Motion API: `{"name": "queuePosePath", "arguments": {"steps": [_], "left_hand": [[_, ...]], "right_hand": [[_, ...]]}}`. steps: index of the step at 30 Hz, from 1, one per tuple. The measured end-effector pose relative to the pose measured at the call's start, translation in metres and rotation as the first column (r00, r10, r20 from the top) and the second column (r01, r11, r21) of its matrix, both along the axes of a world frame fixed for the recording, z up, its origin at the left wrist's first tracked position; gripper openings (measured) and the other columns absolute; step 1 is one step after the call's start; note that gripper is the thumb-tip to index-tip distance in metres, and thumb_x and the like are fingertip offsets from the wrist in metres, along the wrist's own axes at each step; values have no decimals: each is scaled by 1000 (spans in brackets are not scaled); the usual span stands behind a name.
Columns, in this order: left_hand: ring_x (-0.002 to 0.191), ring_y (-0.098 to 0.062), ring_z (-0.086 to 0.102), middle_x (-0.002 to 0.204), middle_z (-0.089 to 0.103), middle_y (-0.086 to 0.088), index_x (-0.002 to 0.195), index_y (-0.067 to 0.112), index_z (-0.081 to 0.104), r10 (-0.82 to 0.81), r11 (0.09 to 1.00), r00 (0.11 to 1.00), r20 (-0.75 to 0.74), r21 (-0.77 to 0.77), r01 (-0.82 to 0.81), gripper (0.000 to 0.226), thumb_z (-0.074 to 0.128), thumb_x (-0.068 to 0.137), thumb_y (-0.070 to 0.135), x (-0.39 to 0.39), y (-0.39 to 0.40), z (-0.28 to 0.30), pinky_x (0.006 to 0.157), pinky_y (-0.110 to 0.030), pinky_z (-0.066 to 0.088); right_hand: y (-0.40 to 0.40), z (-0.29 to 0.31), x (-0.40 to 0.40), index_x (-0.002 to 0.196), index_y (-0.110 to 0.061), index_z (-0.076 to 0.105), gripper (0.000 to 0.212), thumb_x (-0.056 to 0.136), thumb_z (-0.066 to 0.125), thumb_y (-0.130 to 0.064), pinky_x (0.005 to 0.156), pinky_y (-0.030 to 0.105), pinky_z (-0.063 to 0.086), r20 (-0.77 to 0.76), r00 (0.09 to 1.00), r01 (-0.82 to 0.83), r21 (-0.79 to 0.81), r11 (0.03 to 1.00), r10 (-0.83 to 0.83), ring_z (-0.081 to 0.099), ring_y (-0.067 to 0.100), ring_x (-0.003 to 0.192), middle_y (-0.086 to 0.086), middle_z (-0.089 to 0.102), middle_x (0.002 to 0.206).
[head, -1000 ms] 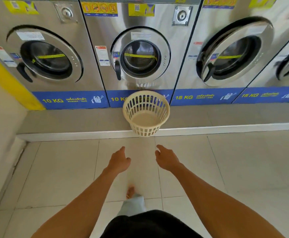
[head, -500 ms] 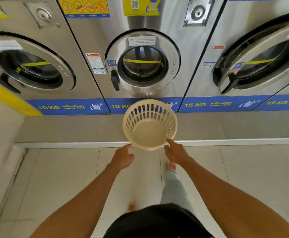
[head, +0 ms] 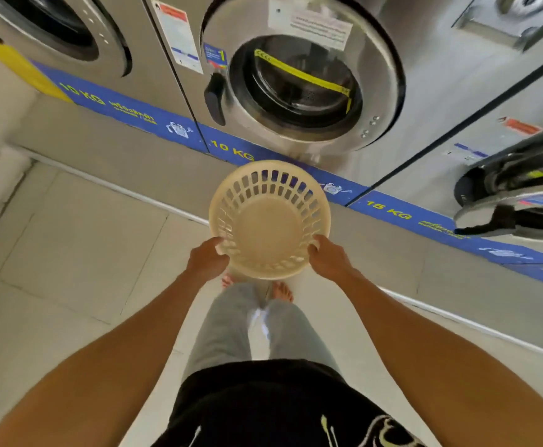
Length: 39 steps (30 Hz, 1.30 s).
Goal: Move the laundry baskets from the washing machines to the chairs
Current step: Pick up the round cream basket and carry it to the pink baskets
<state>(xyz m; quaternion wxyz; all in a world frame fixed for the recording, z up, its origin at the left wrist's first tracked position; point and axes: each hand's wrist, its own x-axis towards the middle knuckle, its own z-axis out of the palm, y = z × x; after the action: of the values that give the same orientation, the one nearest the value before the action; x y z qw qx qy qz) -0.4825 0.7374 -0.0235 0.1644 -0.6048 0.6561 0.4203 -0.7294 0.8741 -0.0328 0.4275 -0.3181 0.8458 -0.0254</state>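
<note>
A round cream plastic laundry basket [head: 268,217] with slotted walls is empty and sits in front of the middle washing machine [head: 299,79], over the raised grey step. My left hand [head: 206,260] grips its rim on the near left side. My right hand [head: 326,258] grips the rim on the near right. No chairs are in view.
Steel washing machines line the back, with closed round doors on the left [head: 57,30] and middle; the right one's door [head: 515,201] hangs ajar. A raised grey step [head: 108,156] with a white edge runs below them. My bare feet [head: 281,290] stand on the pale tiled floor [head: 70,246].
I have stepped closer to the machines. Both hands reached forward from open in the air and closed on the basket's near rim.
</note>
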Motion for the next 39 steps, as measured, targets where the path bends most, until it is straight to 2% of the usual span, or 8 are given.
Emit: {"name": "queuePosePath", "arguments": {"steps": [5,11,16,20,23,26,30,39], "left_hand": [[115,-29,58,132,60,-6,141,29,44,73,997,997,20,20,-73,61,57,81,26,-20,-15,-52,91,-34,48],[117,-38,54,134,56,-14,150,31,24,241,969,965,103,-79,-234,78,58,80,21,-27,-39,-151,96,-49,49],[102,-36,60,118,61,-13,150,36,15,268,924,962,-52,-268,-272,75,51,89,12,-26,-61,-214,86,-53,54],[85,-30,62,117,61,-8,151,41,2,191,924,980,-52,-327,-197,80,49,92,13,-20,-78,-236,75,-50,57],[56,-23,53,90,57,-8,146,52,-10,152,963,984,92,-236,-127,94,51,86,11,-15,-84,-221,50,-32,47],[64,-30,57,88,54,-11,143,57,-13,78,994,979,191,-84,-63,101,53,83,8,-10,-79,-190,56,-38,50],[65,-29,56,91,53,-14,143,58,-10,21,1000,965,261,-6,-20,98,53,83,13,6,-52,-139,55,-36,50],[63,-24,53,90,55,-10,148,52,4,91,984,963,253,-172,-48,83,55,89,23,45,-12,-23,50,-32,43]], "right_hand": [[-26,-55,-24,150,-19,38,50,104,34,-39,101,47,45,8,1000,-30,52,998,29,52,41,128,20,54,143],[-45,-145,-46,159,-37,11,63,102,37,-46,108,60,35,-32,999,40,190,981,-35,28,44,142,16,13,162],[-54,-206,-63,156,-33,21,52,106,37,-36,90,41,48,-216,949,214,-86,973,-228,52,33,122,16,37,148],[-53,-232,-73,158,-40,16,55,108,38,-33,67,21,43,-225,949,181,-183,966,-221,57,21,91,14,46,133],[-50,-222,-77,155,-46,21,51,108,36,-32,62,21,38,-271,944,131,-211,969,-187,51,16,75,7,47,112],[-47,-196,-83,152,-51,26,53,106,37,-27,74,35,43,-310,942,81,-157,984,-127,58,28,82,3,44,103],[-32,-148,-74,154,-52,21,63,102,42,-21,82,41,47,-254,966,29,-79,996,-48,62,33,91,10,53,112],[-21,-47,-53,153,-53,21,64,102,41,-20,70,36,39,-253,968,-35,-139,990,-1,54,29,79,4,46,99]]}}
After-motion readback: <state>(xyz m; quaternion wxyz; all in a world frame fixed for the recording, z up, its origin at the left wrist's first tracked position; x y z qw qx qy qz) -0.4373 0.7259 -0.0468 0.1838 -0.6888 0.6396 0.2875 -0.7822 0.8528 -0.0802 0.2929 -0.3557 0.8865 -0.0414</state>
